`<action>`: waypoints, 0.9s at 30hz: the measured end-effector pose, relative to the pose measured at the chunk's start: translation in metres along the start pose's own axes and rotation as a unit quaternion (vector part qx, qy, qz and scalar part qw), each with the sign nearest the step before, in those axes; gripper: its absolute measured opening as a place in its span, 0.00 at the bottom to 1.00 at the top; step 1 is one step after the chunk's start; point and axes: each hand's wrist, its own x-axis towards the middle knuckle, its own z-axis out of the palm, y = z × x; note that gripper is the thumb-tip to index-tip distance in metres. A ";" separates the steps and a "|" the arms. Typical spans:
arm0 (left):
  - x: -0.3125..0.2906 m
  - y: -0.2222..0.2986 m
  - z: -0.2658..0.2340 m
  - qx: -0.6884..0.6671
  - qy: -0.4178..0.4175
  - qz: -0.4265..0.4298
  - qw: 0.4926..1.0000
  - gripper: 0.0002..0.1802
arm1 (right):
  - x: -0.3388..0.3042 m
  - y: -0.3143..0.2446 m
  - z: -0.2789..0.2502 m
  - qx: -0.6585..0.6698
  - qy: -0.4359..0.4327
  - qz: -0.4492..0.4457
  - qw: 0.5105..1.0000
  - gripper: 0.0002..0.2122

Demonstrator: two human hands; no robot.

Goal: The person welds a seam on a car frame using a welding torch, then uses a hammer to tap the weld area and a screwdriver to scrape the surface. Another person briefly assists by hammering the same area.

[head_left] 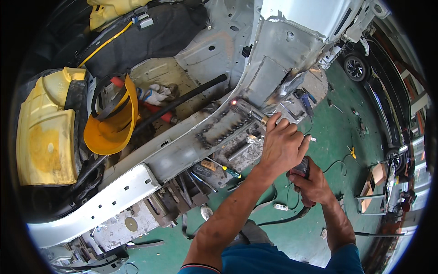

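Two bare hands share one hand tool (251,111): at 3 o'clock the left hand's (283,142) fingers curl round its silver nose; at 4, the right hand's (312,181) wrap its red-black body. Its single tip glows at 1 beside one grey sill (175,160); one yellow helmet (106,138) sits at 9.

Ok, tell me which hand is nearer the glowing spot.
The left hand, at the metal tube; the right hand, farther off, grips the red tool.
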 end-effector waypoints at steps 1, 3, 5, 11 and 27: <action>0.000 0.000 0.000 -0.001 0.000 -0.001 1.000 0.19 | 0.000 -0.001 0.000 0.004 -0.004 -0.015 1.000 0.19; 0.001 0.000 0.000 -0.005 0.005 0.000 1.000 0.19 | -0.002 -0.004 0.000 -0.008 0.001 -0.008 1.000 0.19; 0.001 0.001 -0.001 -0.007 0.008 0.000 1.000 0.19 | -0.003 -0.007 -0.001 -0.011 -0.005 0.001 1.000 0.17; 0.003 0.001 -0.002 -0.005 0.005 0.001 1.000 0.18 | -0.005 -0.012 -0.001 -0.030 -0.002 -0.014 0.999 0.17; 0.003 0.005 -0.002 0.000 -0.002 0.003 1.000 0.16 | -0.007 -0.006 -0.002 0.037 -0.014 -0.005 0.999 0.16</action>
